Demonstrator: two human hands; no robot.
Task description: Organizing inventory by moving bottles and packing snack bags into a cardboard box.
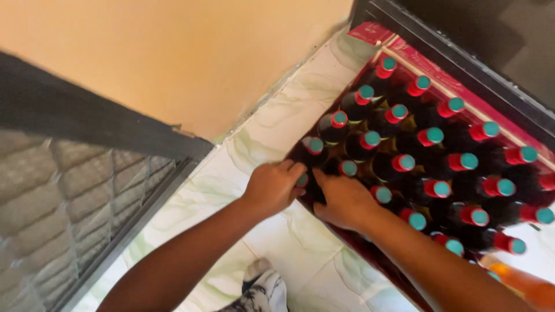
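Bottles: dark glass bottles [404, 167] with red necks and teal caps stand upright in tight rows, packed shoulder to shoulder, which I judge keeps them from tipping.
Tray: they sit in a shallow red carton tray [404, 55] on the pale marbled floor tiles [300, 242], pushed up against a dark frame [462, 63] at about 1 o'clock.
Left hand: the left hand [274, 186] is curled narrow over the tray's near corner, fingertips by a teal cap [302, 180]; whether it grips the cap or the tray's edge I cannot tell.
Right hand: the right hand [342, 199] lies flat, fingers together, against the corner bottles, just at 3 o'clock of the left, nearly touching.
Nearby: an orange bottle [523, 286] lies at 4 o'clock, apart from both hands.
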